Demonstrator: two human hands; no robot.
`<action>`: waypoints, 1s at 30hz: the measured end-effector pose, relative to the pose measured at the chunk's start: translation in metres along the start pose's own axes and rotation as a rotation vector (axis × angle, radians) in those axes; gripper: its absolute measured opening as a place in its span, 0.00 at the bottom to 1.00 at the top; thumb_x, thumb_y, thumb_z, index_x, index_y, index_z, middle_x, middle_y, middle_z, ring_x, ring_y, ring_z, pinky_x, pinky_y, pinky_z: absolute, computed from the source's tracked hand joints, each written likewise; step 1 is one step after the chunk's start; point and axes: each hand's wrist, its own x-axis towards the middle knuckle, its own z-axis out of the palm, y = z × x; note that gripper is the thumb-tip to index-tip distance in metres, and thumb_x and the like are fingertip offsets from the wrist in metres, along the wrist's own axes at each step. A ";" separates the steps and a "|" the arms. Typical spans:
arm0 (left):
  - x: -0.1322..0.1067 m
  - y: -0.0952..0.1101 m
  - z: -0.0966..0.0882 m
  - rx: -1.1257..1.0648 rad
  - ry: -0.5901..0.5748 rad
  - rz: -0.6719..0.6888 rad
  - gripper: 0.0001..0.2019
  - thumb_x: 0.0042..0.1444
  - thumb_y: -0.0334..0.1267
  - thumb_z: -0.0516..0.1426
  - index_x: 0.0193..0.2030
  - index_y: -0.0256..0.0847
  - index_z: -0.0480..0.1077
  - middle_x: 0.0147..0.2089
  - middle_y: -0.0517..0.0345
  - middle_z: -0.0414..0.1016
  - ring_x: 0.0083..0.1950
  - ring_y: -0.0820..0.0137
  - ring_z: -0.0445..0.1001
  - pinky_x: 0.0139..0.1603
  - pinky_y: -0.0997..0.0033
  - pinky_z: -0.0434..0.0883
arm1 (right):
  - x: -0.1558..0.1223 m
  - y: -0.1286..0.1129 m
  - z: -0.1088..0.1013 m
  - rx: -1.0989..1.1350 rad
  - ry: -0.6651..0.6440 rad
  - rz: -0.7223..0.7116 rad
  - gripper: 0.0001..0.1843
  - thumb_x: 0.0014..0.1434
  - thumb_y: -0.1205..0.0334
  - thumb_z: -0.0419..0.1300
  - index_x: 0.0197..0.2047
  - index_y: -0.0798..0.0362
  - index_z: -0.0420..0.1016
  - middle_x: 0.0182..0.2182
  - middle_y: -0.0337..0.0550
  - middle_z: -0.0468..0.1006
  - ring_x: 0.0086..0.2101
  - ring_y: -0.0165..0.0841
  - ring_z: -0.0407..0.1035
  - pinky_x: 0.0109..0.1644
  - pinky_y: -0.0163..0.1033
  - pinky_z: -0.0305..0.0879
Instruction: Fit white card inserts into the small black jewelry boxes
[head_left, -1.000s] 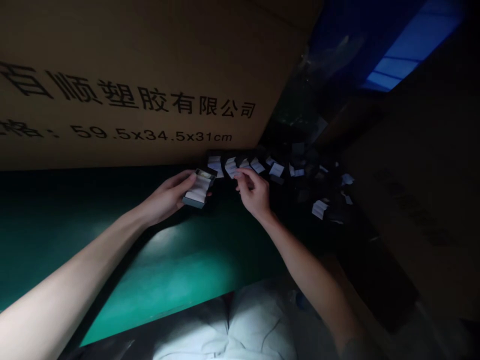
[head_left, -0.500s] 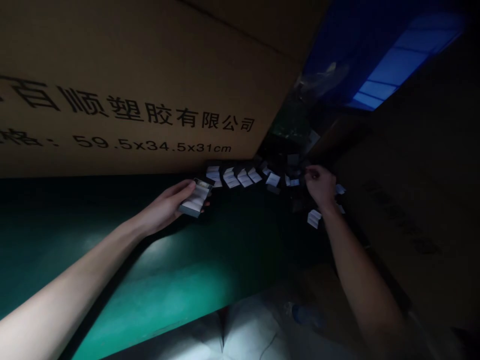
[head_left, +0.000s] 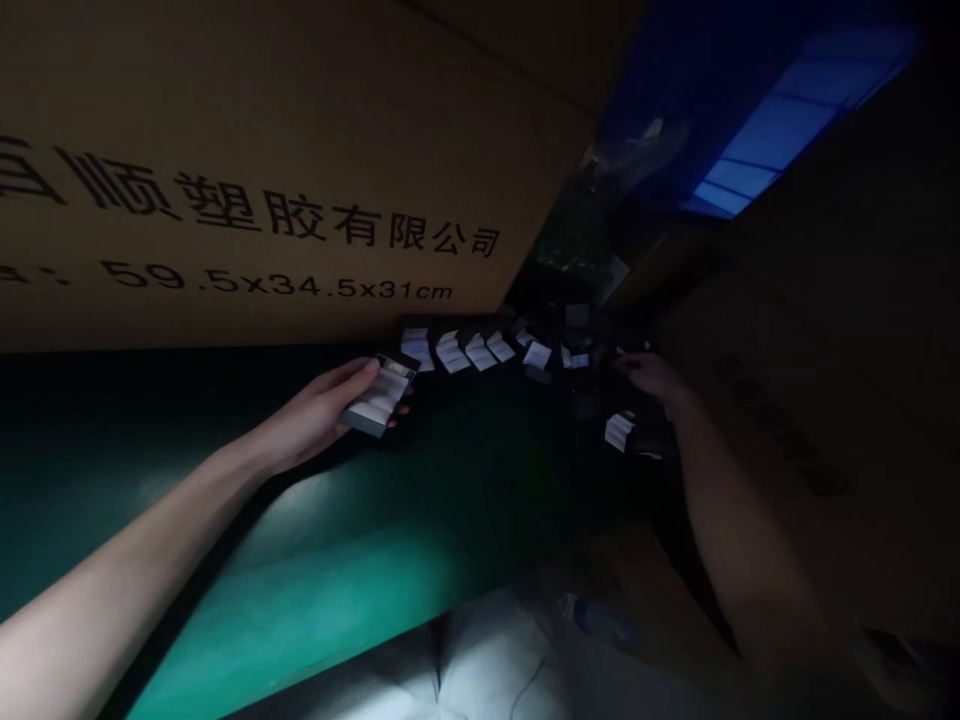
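My left hand (head_left: 322, 410) grips a small dark open box (head_left: 375, 398) with a folded white paper inside, held just above the green table (head_left: 337, 570). My right hand (head_left: 651, 375) reaches into the dark right side among scattered small dark boxes and folded white papers (head_left: 619, 430). Its fingers are in shadow, so I cannot tell whether they hold anything. A row of folded white papers on dark boxes (head_left: 457, 352) lies along the foot of the big carton, between my two hands.
A large brown cardboard carton (head_left: 285, 160) with black printed characters stands at the back of the table. Another dark carton (head_left: 825, 400) stands to the right. A blue-lit surface (head_left: 757, 140) shows at the upper right. Light trousers (head_left: 480, 670) show below the table edge.
My right hand left the row of papers in the middle and swung right into the dark pile, then a little lower. My left hand kept the box and shifted slightly left.
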 end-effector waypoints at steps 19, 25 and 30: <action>-0.001 0.002 0.004 0.002 -0.007 0.003 0.22 0.68 0.49 0.61 0.61 0.36 0.73 0.55 0.42 0.83 0.49 0.63 0.85 0.45 0.73 0.84 | 0.008 -0.006 -0.008 0.448 0.220 0.004 0.15 0.44 0.66 0.69 0.38 0.51 0.82 0.35 0.43 0.85 0.39 0.39 0.79 0.44 0.43 0.77; 0.001 0.001 0.004 -0.013 0.020 -0.005 0.20 0.70 0.46 0.58 0.61 0.34 0.74 0.53 0.41 0.84 0.47 0.65 0.85 0.43 0.74 0.84 | 0.010 0.009 -0.014 0.569 0.374 0.044 0.14 0.45 0.64 0.70 0.39 0.51 0.82 0.33 0.41 0.84 0.37 0.38 0.78 0.44 0.44 0.76; 0.000 0.003 0.006 -0.021 0.019 -0.002 0.19 0.70 0.45 0.58 0.59 0.34 0.76 0.53 0.42 0.84 0.46 0.64 0.85 0.42 0.73 0.84 | 0.011 0.013 -0.016 0.666 0.436 0.061 0.12 0.45 0.65 0.71 0.37 0.50 0.82 0.33 0.40 0.83 0.38 0.38 0.79 0.48 0.46 0.77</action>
